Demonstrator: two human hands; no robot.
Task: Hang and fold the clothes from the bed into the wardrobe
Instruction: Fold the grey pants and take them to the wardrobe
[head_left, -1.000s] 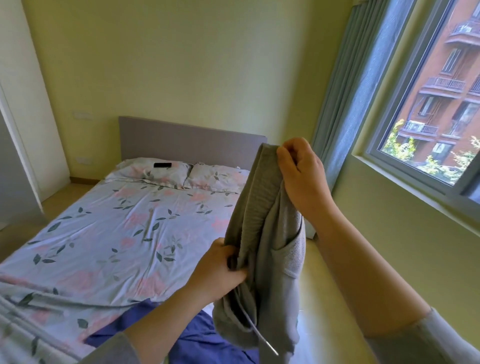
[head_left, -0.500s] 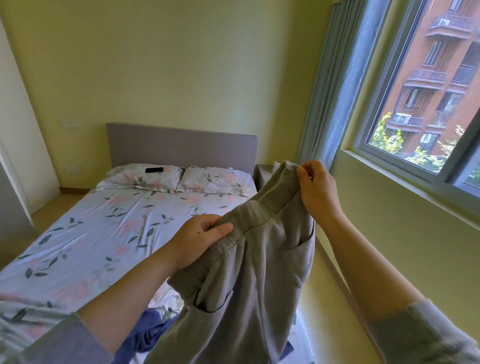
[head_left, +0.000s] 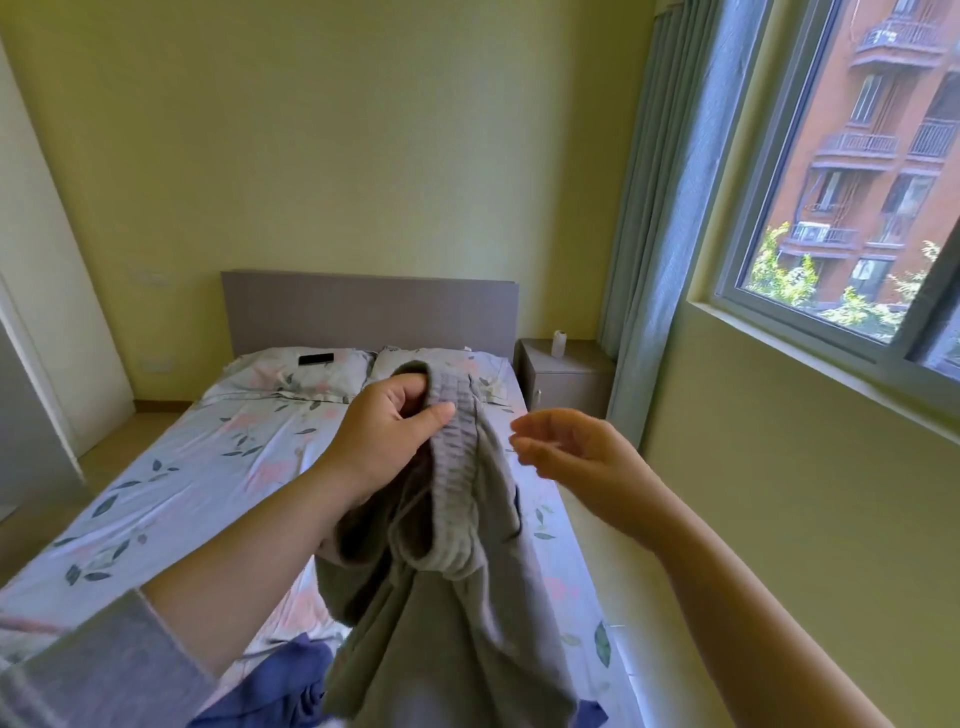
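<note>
Grey pants (head_left: 447, 623) hang in the air over the bed (head_left: 208, 467), w/ the stretchy top band up high & the legs dropping down. Your L hand (head_left: 384, 436) grips that band, thumb on the front, fingers curled behind. Your R hand (head_left: 566, 449) is just beside the pants, not touching, fingers loose & holding nothing. A blue cloth (head_left: 291, 675) lies on the bed below the pants. A black phone (head_left: 316, 358) sits on the left pillow (head_left: 270, 376).

Grey trousers (head_left: 457, 613): soft matt knit cloth, ribbed at the waistband. Bed sheet (head_left: 208, 467): smooth printed cotton-like cloth, faint sheen. Headboard (head_left: 363, 306): matt grey, fine-textured finish; phone (head_left: 316, 358) glossy black.
</note>
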